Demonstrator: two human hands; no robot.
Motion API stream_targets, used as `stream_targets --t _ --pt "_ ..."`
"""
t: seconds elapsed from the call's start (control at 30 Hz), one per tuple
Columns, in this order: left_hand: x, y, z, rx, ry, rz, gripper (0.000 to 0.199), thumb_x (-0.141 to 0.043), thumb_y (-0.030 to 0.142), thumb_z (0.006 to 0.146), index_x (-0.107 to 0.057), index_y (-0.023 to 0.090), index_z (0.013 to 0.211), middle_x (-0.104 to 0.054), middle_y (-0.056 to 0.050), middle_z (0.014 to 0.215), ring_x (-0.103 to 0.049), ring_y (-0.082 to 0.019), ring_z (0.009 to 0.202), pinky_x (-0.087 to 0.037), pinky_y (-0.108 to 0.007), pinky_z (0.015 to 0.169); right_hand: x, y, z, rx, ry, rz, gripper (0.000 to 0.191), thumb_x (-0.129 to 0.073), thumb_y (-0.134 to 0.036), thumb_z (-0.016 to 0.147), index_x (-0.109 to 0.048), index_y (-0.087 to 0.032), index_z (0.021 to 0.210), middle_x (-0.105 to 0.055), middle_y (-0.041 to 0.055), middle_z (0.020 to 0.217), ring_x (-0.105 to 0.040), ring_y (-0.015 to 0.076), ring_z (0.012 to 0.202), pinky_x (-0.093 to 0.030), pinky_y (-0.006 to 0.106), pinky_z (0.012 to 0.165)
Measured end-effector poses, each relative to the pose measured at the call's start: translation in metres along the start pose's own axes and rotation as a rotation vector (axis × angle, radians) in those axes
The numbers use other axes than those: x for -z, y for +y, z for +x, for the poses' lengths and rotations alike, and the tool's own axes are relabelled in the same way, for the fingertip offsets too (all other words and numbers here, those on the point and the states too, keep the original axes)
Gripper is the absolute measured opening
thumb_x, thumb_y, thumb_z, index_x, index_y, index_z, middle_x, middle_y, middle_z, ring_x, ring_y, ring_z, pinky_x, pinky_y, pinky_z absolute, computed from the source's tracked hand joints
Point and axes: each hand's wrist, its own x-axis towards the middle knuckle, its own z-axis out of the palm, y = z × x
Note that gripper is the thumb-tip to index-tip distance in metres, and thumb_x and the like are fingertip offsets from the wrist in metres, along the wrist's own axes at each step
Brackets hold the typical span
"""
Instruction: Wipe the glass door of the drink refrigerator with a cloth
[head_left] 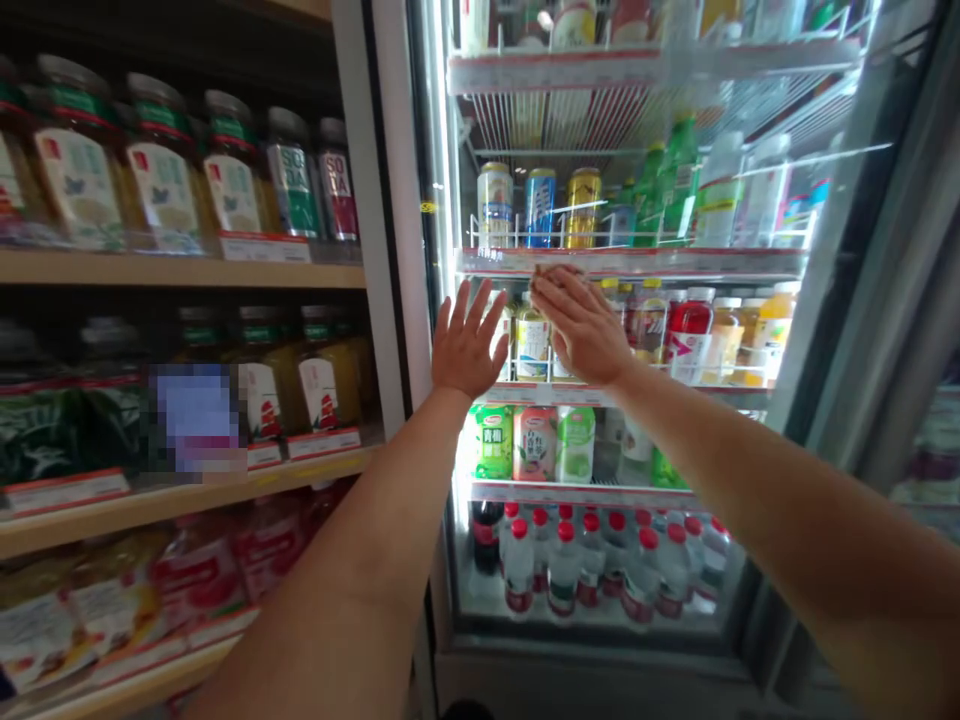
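A glass door (pixel 622 590) of a lit drinks fridge stands in front of me. My left hand (pixel 469 350) rests with spread fingers near the door's left edge, apparently flat against the glass, and holds nothing. Just to its right, my right hand (pixel 581 325) presses a brownish cloth (pixel 559 275) to the glass, its fingers laid over it. Most of the cloth is hidden under the palm. Behind the hands, bottles (pixel 532 345) and a red-drink bottle (pixel 690 330) show on a shelf inside.
To the left, wooden shelves (pixel 180 270) carry several large bottles (pixel 79 150) and packs. A grey post (pixel 367 200) separates them from the fridge. Inside, cans (pixel 540 205), cartons (pixel 491 440) and red-capped bottles (pixel 562 565) fill the wire shelves. A dark door frame (pixel 847 400) borders the right.
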Motion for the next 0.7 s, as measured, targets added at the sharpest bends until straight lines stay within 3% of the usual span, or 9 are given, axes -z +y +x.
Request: stream_targets --t 0.1,0.27,0.33,0.47,0.63,0.7 --pt "0.001 0.000 0.000 0.000 0.004 -0.007 0.058 -0.042 0.036 0.102 -0.035 0.025 0.159 -0.029 -0.004 0.167 -0.010 -0.025 0.159 -0.011 -0.052 0.130 0.006 0.012 0.007 0.018 -0.003 0.000 0.066 -0.043 -0.015 0.096 -0.035 -0.030 0.160 -0.046 -0.0018 0.160 -0.034 0.0222 0.152 -0.027 0.050 0.128" --pt "0.002 0.001 0.000 0.007 -0.012 -0.017 0.058 -0.042 0.036 0.102 -0.036 0.025 0.159 -0.029 -0.004 0.167 -0.010 -0.025 0.159 -0.011 -0.052 0.130 0.013 0.043 -0.003 -0.287 0.293 -0.069 0.063 -0.034 -0.018 0.099 -0.032 -0.022 0.161 -0.043 0.0066 0.161 -0.031 0.0307 0.153 -0.027 0.056 0.126" --pt "0.003 0.001 0.000 0.012 -0.016 -0.019 0.058 -0.042 0.037 0.102 -0.036 0.026 0.159 -0.030 -0.003 0.167 -0.010 -0.025 0.159 -0.011 -0.051 0.130 0.014 0.044 -0.015 -0.253 0.266 -0.080 0.062 -0.036 -0.019 0.099 -0.035 -0.021 0.161 -0.045 0.0071 0.160 -0.032 0.0306 0.153 -0.029 0.055 0.125" --pt "0.003 0.001 0.001 0.015 -0.014 -0.023 0.058 -0.043 0.036 0.102 -0.038 0.024 0.158 -0.031 -0.004 0.167 -0.011 -0.026 0.158 -0.011 -0.050 0.130 0.022 0.044 -0.030 -0.042 0.066 -0.058 0.063 -0.042 -0.019 0.098 -0.036 -0.029 0.160 -0.048 0.0017 0.158 -0.036 0.0274 0.151 -0.030 0.053 0.125" --pt "0.004 0.003 0.001 0.027 -0.018 -0.042 0.058 -0.044 0.035 0.101 -0.039 0.024 0.157 -0.031 -0.004 0.167 -0.011 -0.026 0.159 -0.009 -0.050 0.130 0.027 0.051 -0.033 -0.260 0.257 -0.142 0.063 -0.041 -0.018 0.097 -0.036 -0.025 0.160 -0.045 0.0056 0.160 -0.035 0.0330 0.151 -0.030 0.060 0.122" --pt "0.004 0.003 0.001 0.026 -0.025 -0.044 0.058 -0.044 0.035 0.101 -0.039 0.024 0.158 -0.030 -0.003 0.167 -0.011 -0.025 0.159 -0.009 -0.050 0.130 0.024 0.046 -0.035 -0.118 0.171 -0.095 0.065 -0.044 -0.019 0.097 -0.034 -0.027 0.160 -0.045 0.0038 0.160 -0.034 0.0311 0.152 -0.031 0.058 0.123"
